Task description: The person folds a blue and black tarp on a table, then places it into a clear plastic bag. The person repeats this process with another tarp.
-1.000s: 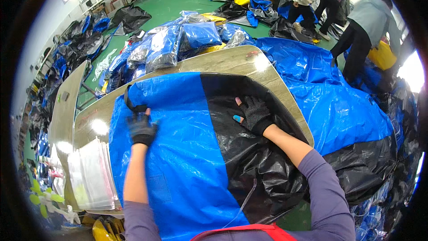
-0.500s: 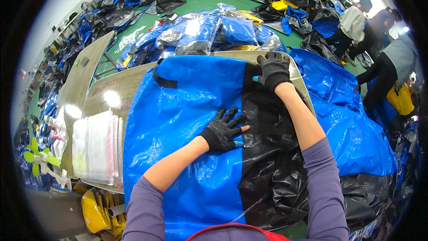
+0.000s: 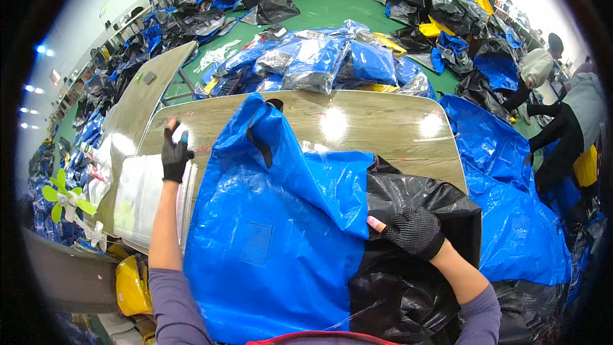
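A large blue and black woven-plastic sheet or bag [image 3: 255,281] lies across the table in front of me, its blue upper part bunched into a raised fold with a black strap [image 3: 258,144] on it. My right hand [image 3: 412,231], in a dark dotted glove with bare fingertips, is closed on the black part close to the blue seam; its fingers are mostly hidden. At the left, my gloved left hand [image 3: 175,153] is over the table beside a stack of clear plastic sleeves [image 3: 150,198], fingers apart and holding nothing.
The wood-look table [image 3: 396,118] has a second board [image 3: 143,92] at its left. Wrapped blue packages [image 3: 313,61] are piled beyond. Another blue sheet [image 3: 511,217] hangs at the right, near people [image 3: 568,115]. A small green-bladed fan [image 3: 67,198] stands at the left.
My left hand has left the sheet and moved left, toward the sleeves. My right hand has come nearer, and the sheet's far edge is pulled back and folded, uncovering the table beyond.
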`<state>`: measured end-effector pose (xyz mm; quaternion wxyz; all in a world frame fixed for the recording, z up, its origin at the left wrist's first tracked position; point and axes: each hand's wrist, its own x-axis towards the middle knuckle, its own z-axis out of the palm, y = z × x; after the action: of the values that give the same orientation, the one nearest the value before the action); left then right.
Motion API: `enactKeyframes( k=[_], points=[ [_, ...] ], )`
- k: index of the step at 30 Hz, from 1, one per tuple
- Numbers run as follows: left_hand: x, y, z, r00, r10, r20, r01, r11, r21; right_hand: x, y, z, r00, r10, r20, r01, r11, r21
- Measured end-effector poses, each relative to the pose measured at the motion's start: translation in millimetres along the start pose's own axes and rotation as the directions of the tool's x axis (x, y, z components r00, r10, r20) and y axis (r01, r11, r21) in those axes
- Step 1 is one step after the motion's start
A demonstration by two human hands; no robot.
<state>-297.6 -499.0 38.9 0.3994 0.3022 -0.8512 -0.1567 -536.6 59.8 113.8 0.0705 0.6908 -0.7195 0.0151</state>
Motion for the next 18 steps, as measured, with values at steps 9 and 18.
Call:
enactKeyframes(
  k=[9, 18],
  points=[
    [92.0, 105.7, 54.4, 0.443, -0.263, 0.857, 0.575, 0.817, -0.047, 1.7, -3.1, 0.5, 0.992, -0.020, -0.126, 0.015, 0.999, -0.040],
    [58.0, 23.1, -4.6, 0.867, 0.180, 0.464, -0.065, 0.965, -0.253, -2.8, 18.4, -54.7, 0.988, 0.156, -0.017, -0.156, 0.987, 0.027]
  ],
)
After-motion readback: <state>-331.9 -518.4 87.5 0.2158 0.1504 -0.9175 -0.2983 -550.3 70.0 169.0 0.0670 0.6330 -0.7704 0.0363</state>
